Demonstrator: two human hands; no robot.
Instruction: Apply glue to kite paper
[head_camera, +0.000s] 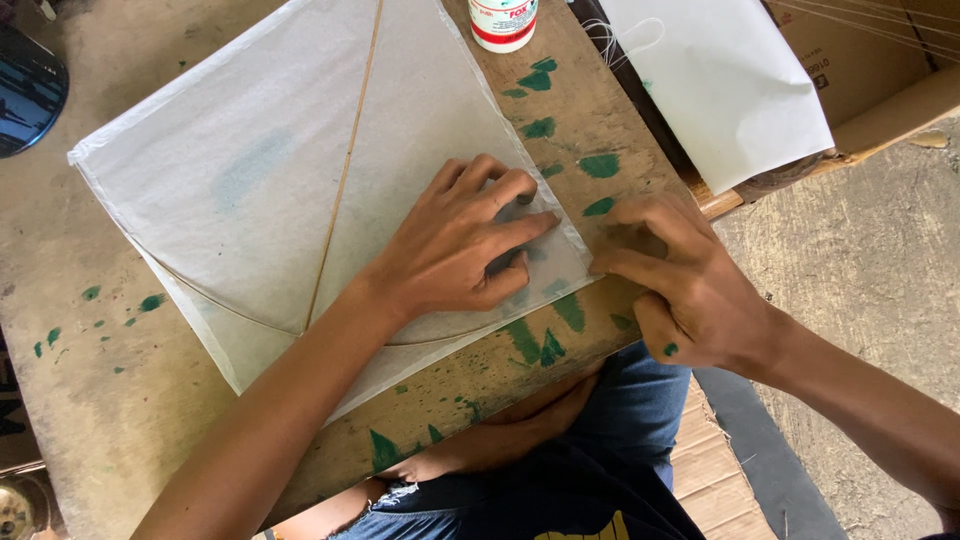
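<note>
Lap: the person's knees in torn blue denim shorts (610, 420) sat nearest the camera, tucked under the near edge of the tabletop.
Tabletop: worn wooden tabletop (100, 420), flecked with green paint marks (545, 340), most thickly along the near and right edges.
Kite: white tissue-paper kite (250, 170) lay flat on the tabletop, one corner pointing toward the right hand.
Frame: a thin straight spine stick (345, 170) ran down the paper and a bowed cross stick (230, 305) curved across the lower part; both lay against the paper already.
Left hand: left hand (460, 250) rested palm down on the kite near its right corner, fingers spread and pressing the paper flat, gripping nothing.
Right hand: right hand (680, 285) was at the kite's right corner, fingers curled close together and pinching or pressing the paper edge against the wood; a green stain showed on the thumb.
Glue: a white bottle with a red band (503, 22) stood at the far edge, just beyond the kite.
Spare paper: white sheet (725, 85) lay over a cardboard box (870, 60) to the right.
Progress, as judged: sticks placed, left edges apparently folded over; the right corner was in hand; whether it was glued could not be told.
</note>
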